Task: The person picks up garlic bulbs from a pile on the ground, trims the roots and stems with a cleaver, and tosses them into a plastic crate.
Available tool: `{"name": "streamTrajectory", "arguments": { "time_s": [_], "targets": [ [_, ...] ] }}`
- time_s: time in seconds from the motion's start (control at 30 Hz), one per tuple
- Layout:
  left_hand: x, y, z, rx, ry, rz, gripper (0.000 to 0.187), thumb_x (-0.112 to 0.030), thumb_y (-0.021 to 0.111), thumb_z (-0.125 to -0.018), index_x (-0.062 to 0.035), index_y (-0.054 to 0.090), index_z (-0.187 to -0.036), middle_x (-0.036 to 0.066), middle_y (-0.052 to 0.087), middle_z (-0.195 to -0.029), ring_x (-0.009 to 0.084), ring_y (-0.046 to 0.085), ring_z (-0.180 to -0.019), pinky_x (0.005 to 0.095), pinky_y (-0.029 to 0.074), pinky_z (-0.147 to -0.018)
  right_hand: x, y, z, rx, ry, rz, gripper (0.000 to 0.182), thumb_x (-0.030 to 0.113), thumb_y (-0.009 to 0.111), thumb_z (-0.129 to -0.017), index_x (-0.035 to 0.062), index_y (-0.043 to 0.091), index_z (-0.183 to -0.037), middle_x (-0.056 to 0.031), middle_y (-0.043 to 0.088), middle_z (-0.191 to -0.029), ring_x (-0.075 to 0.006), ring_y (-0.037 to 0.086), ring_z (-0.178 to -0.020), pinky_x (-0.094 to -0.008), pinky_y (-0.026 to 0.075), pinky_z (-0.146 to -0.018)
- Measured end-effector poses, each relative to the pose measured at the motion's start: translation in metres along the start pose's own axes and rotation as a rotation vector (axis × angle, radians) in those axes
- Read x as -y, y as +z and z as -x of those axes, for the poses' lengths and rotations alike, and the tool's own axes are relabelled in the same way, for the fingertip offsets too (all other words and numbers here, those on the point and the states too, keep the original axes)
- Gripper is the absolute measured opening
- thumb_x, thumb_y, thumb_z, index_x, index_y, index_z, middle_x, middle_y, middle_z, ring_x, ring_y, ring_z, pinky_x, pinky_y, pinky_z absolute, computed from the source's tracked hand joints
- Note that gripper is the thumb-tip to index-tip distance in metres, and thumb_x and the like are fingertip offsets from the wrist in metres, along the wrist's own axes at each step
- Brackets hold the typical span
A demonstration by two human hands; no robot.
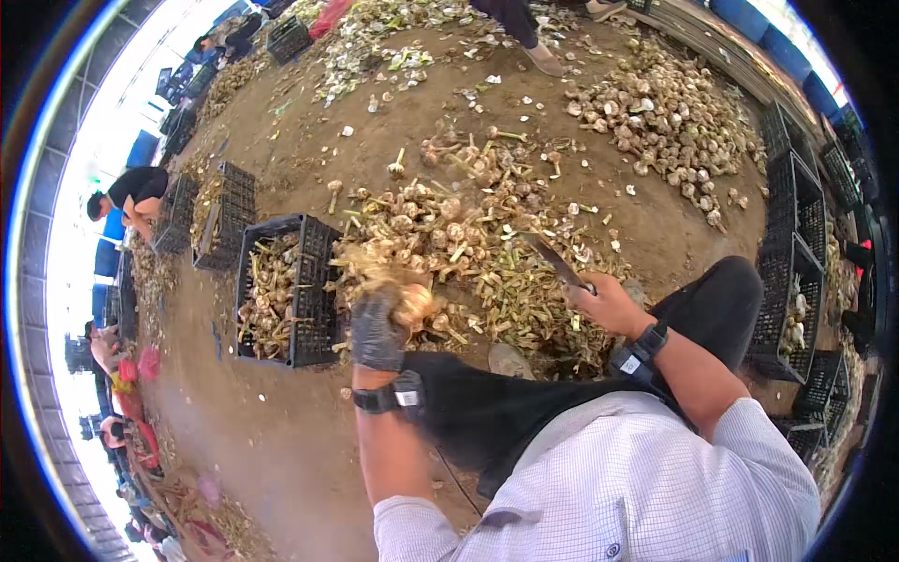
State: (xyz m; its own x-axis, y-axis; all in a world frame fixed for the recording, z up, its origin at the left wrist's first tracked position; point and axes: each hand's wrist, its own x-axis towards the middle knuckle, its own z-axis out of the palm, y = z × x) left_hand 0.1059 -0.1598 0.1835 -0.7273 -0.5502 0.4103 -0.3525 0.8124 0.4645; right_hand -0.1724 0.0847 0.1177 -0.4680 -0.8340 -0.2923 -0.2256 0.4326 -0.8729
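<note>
My left hand [377,328], in a dark glove, grips a garlic bulb [417,302] whose roots and stalk are blurred above the fingers. My right hand [607,304] is bare and closed on the handle of a knife [554,259], the blade pointing up and left over the pile. Both hands hover above a heap of garlic bulbs and cut stalks [468,253] on the dirt ground in front of my knees. A wrist strap sits on each forearm.
A black plastic crate [314,300] holding garlic stands left of my left hand, with more crates [225,220] behind it. A second garlic heap [665,117] lies far right beside stacked crates [796,253]. Other people crouch at the left edge [136,197].
</note>
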Motion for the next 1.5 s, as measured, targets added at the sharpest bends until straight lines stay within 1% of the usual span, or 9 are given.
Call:
{"name": "streamTrajectory", "arguments": {
  "time_s": [0.1, 0.2, 0.4, 0.67, 1.0, 1.17, 1.3, 1.4, 1.5],
  "targets": [
    [-0.027, 0.045, 0.010, 0.088, -0.223, 0.505, 0.016, -0.009, 0.058, -0.086, 0.0005, 0.064, -0.098, 0.010, 0.066, -0.100, 0.0197, 0.063, -0.089, 0.0325, 0.052, -0.075, 0.016, -0.006, 0.010, 0.023, -0.132, 0.036, 0.019, 0.019, 0.063, -0.083, -0.0002, 0.062, -0.086, -0.0062, 0.058, -0.068, -0.0139, 0.053, -0.061, -0.0321, 0.042, -0.056],
    [-0.074, 0.068, 0.008, 0.258, -0.482, 1.074, 0.018, -0.008, 0.058, -0.084, 0.0007, 0.064, -0.099, 0.009, 0.068, -0.092, 0.0181, 0.065, -0.080, 0.0299, 0.053, -0.068, 0.023, -0.004, 0.019, -0.100, -0.357, 0.099, 0.017, 0.014, 0.064, -0.078, -0.0008, 0.061, -0.084, -0.0139, 0.059, -0.071, -0.0247, 0.057, -0.064, -0.0371, 0.044, -0.059],
    [-0.071, 0.116, 0.025, 0.416, 0.260, 0.504, 0.028, -0.014, 0.063, -0.081, -0.0045, 0.064, -0.107, 0.010, 0.067, -0.101, 0.0279, 0.063, -0.096, 0.0390, 0.049, -0.083, 0.036, -0.011, 0.029, -0.077, -0.407, 0.225, 0.019, 0.012, 0.067, -0.071, -0.0007, 0.059, -0.083, -0.0181, 0.055, -0.072, -0.0376, 0.055, -0.067, -0.0417, 0.044, -0.062],
    [-0.042, 0.130, 0.038, 0.499, 0.262, 0.543, 0.037, -0.014, 0.068, -0.076, -0.0106, 0.065, -0.113, 0.010, 0.064, -0.114, 0.0306, 0.056, -0.109, 0.0392, 0.045, -0.093, -0.046, -0.011, -0.002, 0.335, 0.000, 0.910, 0.024, 0.023, 0.062, -0.076, 0.0006, 0.067, -0.084, -0.0232, 0.063, -0.077, -0.0371, 0.063, -0.074, -0.0450, 0.051, -0.068],
    [-0.074, 0.135, 0.038, 0.616, -0.303, 0.669, 0.031, -0.010, 0.046, -0.092, -0.0079, 0.061, -0.120, 0.015, 0.058, -0.120, 0.0277, 0.054, -0.110, 0.0379, 0.043, -0.095, -0.005, -0.003, 0.014, 0.050, -0.002, 0.302, 0.032, 0.029, 0.063, -0.081, -0.0014, 0.066, -0.089, -0.0204, 0.063, -0.072, -0.0358, 0.061, -0.068, -0.0442, 0.049, -0.065],
    [-0.056, 0.177, 0.060, 0.429, 0.097, 0.157, 0.030, -0.009, 0.047, -0.091, -0.0036, 0.059, -0.119, 0.016, 0.060, -0.117, 0.0280, 0.058, -0.105, 0.0399, 0.045, -0.093, 0.025, 0.011, 0.042, 0.044, -0.244, 0.132, 0.046, 0.036, 0.076, -0.075, 0.0007, 0.061, -0.101, -0.0163, 0.061, -0.099, -0.0327, 0.060, -0.090, -0.0385, 0.049, -0.078],
    [-0.082, 0.164, 0.047, 0.630, -0.139, 0.640, 0.037, 0.000, 0.047, -0.085, -0.0021, 0.055, -0.121, 0.020, 0.057, -0.118, 0.0340, 0.057, -0.105, 0.0406, 0.046, -0.089, 0.005, 0.025, 0.035, -0.083, -0.497, 0.277, 0.037, 0.024, 0.078, -0.073, 0.0018, 0.059, -0.096, -0.0079, 0.058, -0.087, -0.0214, 0.058, -0.082, -0.0333, 0.046, -0.074],
    [-0.082, 0.161, 0.049, 0.569, -0.127, 0.518, 0.041, 0.003, 0.055, -0.082, -0.0036, 0.054, -0.122, 0.015, 0.061, -0.115, 0.0316, 0.058, -0.104, 0.0409, 0.046, -0.090, 0.022, 0.009, 0.037, 0.064, -0.143, 0.092, 0.045, 0.028, 0.075, -0.076, -0.0006, 0.059, -0.107, -0.0165, 0.060, -0.104, -0.0280, 0.059, -0.098, -0.0372, 0.048, -0.085],
    [-0.069, 0.182, 0.062, 0.440, -0.099, 0.699, 0.046, -0.001, 0.058, -0.084, -0.0035, 0.049, -0.129, 0.014, 0.055, -0.126, 0.0304, 0.052, -0.114, 0.0389, 0.040, -0.100, 0.001, 0.002, 0.029, -0.008, 0.102, -0.209, 0.044, 0.029, 0.073, -0.079, 0.0007, 0.059, -0.110, -0.0099, 0.063, -0.090, -0.0185, 0.061, -0.079, -0.0329, 0.049, -0.072]
  ]
}}
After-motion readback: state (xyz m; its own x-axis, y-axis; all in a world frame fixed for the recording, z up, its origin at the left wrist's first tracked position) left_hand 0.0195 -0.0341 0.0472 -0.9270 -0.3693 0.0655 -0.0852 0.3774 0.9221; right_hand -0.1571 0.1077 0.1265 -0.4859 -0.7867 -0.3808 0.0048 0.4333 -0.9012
